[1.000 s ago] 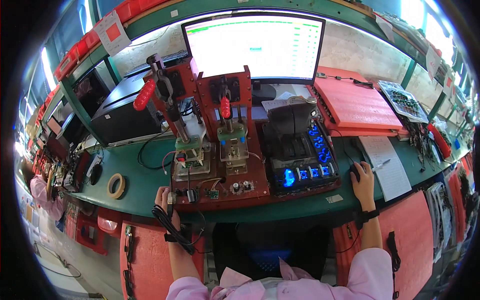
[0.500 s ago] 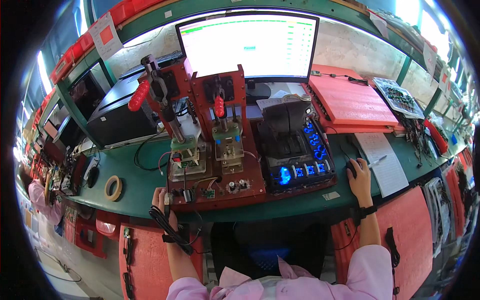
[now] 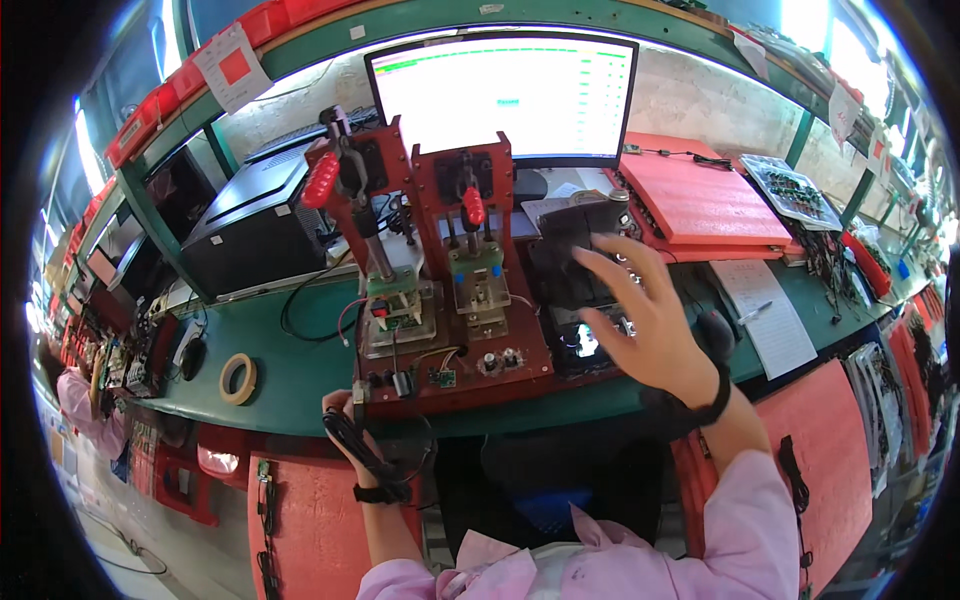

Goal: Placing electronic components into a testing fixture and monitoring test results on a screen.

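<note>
My left hand (image 3: 342, 408) is closed at the front left corner of the red test fixture (image 3: 440, 395), with a coiled black cable (image 3: 362, 447) in its grip. The cable's plug end meets the fixture's edge, though I cannot tell whether it is inserted. My right hand (image 3: 655, 330) is raised with its fingers spread and holds nothing. It hangs in front of the black device with lit keys (image 3: 555, 265) and hides much of it. To the right of that hand lies a black computer mouse (image 3: 714, 335). Two toggle clamps with red handles (image 3: 320, 180) (image 3: 473, 205) rise from the fixture.
A lit monitor (image 3: 500, 100) stands behind. Red foam sheets (image 3: 690, 200) and a tray of small parts (image 3: 795, 195) are at the back right. A paper sheet with a pen (image 3: 765, 320) lies on the right. A tape roll (image 3: 237, 379) sits left, before a black computer case (image 3: 250, 225).
My right hand has left the mouse and risen leftward, its fingers now spread before the black device. My left hand keeps the cable at the fixture. The view has shifted slightly.
</note>
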A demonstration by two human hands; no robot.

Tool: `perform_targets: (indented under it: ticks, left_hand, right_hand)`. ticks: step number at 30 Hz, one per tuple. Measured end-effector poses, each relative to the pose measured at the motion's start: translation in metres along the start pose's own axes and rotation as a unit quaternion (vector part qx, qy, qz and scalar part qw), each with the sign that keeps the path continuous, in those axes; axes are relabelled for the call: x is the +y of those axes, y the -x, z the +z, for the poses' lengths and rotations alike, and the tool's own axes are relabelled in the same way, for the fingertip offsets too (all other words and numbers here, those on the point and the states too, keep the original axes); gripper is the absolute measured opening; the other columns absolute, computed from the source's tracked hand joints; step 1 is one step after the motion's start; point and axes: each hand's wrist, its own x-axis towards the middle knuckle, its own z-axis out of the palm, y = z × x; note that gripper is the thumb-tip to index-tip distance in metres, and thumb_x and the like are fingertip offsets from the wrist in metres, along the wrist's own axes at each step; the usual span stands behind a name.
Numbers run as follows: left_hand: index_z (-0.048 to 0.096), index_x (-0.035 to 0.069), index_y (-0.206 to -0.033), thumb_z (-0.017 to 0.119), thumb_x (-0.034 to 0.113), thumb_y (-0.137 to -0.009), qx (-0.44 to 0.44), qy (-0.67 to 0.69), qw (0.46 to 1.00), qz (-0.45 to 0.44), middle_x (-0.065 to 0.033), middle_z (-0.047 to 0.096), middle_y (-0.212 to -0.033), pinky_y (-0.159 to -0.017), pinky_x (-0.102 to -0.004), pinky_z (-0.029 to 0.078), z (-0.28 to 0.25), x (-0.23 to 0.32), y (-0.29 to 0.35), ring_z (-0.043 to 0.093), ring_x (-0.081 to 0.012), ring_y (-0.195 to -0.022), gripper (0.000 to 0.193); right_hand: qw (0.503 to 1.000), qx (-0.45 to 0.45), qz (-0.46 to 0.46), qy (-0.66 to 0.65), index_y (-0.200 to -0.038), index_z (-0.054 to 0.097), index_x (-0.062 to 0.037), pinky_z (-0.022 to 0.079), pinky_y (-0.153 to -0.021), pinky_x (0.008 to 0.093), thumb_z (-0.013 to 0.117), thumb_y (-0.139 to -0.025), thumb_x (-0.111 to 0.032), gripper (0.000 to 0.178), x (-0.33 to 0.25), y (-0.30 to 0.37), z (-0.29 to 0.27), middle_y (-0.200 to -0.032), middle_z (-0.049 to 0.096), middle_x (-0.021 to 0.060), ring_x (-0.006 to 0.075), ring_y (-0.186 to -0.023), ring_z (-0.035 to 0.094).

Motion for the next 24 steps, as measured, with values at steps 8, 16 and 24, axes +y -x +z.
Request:
perform_targets:
  ticks: [8, 16, 24]
  left_hand:
    - [0.053, 0.002, -0.093, 0.046, 0.022, -0.089, -0.078, 0.23, 0.932, -0.271, -0.0054, 0.055, -0.071, -0.055, -0.0236, 0.042, -0.018, 0.067, 0.043, 0.053, -0.0134, -0.064, 0.022]
    - [0.053, 0.002, -0.087, 0.058, 0.013, -0.085, -0.043, 0.187, 0.944, -0.268, -0.0049, 0.057, -0.073, -0.053, -0.0212, 0.044, -0.02, 0.08, 0.049, 0.054, -0.0108, -0.06, 0.012]
    - [0.055, 0.0, -0.086, 0.061, 0.011, -0.083, -0.097, 0.206, 0.953, -0.202, -0.0087, 0.06, -0.08, -0.062, -0.0264, 0.047, -0.032, 0.087, 0.075, 0.058, -0.0163, -0.069, 0.013]
  right_hand:
    - [0.964, 0.085, -0.25, -0.044, -0.112, 0.048, -0.0061, 0.044, -0.081, 0.0393, 0.061, -0.076, -0.012, 0.038, -0.047, -0.162, 0.085, -0.109, 0.051, 0.0129, 0.0301, -0.097, 0.053]
    - [0.963, -0.034, -0.242, -0.114, -0.094, 0.048, -0.0046, 0.045, -0.065, 0.0385, 0.057, -0.085, -0.021, 0.021, -0.059, -0.196, 0.096, -0.082, 0.058, 0.0122, 0.0317, -0.071, 0.057]
    - [0.953, 0.098, -0.065, -0.28, -0.105, 0.051, -0.0049, 0.048, -0.063, 0.0425, 0.049, -0.089, -0.024, 0.025, -0.058, -0.263, 0.077, -0.074, 0.062, 0.02, 0.0346, -0.071, 0.062]
